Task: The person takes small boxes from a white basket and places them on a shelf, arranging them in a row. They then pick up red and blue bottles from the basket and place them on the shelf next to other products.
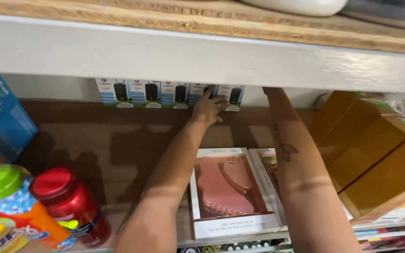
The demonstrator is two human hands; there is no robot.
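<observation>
Boxes (169,93) stand in a row at the far wall; the left hand (208,107) rests open on the rightmost one, which may tip. The right hand is hidden behind the shelf beam (202,58), so its state cannot be told.

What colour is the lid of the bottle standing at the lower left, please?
Red, on a dark red bottle; the head view shows it.

My right hand is out of sight, gone up behind the white shelf beam (202,56) at the far right. My left hand (209,107) covers part of the small boxes (165,93) at the far wall. My right forearm hides much of the second flat box (267,164). The blue box (1,117) is cut off at the left edge.
</observation>
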